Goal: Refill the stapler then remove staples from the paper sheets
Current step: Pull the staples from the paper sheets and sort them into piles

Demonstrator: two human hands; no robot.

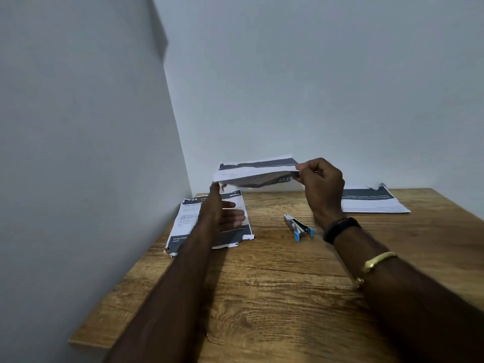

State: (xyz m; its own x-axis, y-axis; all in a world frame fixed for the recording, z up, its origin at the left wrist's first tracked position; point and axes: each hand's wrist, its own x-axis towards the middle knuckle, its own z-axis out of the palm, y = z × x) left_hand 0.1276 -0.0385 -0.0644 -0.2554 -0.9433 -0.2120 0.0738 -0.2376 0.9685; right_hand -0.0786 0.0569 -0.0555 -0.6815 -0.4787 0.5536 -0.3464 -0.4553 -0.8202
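Note:
My right hand pinches the right end of a printed paper sheet and holds it up flat above the far part of the wooden table. My left hand is under the sheet's left end, thumb tip touching its edge, the other fingers spread and empty. A small silver stapler with blue ends lies on the table below and between the hands. Another printed sheet lies flat at the far left under my left hand. A third sheet lies at the far right.
Grey walls close the table on the left and at the back. The table's left edge runs along the left wall. My right wrist wears a black band and a gold bangle.

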